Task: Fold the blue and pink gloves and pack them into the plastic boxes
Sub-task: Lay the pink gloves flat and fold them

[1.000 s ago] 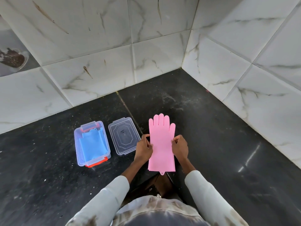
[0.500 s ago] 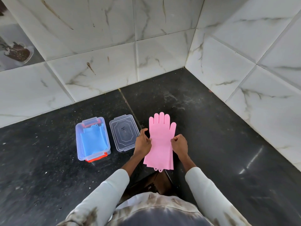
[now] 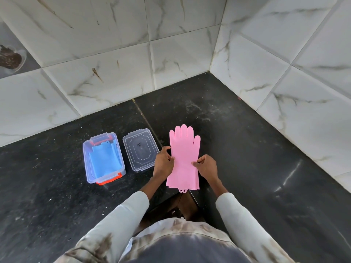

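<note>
- Pink gloves (image 3: 184,158): stacked flat, fingers pointing away from me toward the wall corner, cuffs toward me, over the dark floor (image 3: 247,149).
- My left hand (image 3: 163,164) pinches the stack's left edge at mid-length, fingers curled.
- My right hand (image 3: 207,167) pinches the right edge, directly opposite.
- Clear plastic box (image 3: 103,158) with orange latches sits well left of the gloves, open, blue gloves (image 3: 105,160) folded inside.
- Clear lid (image 3: 140,149) lies flat between box and my left hand, just beside both, touching neither.
- White marble-look wall tiles (image 3: 114,44) behind.
</note>
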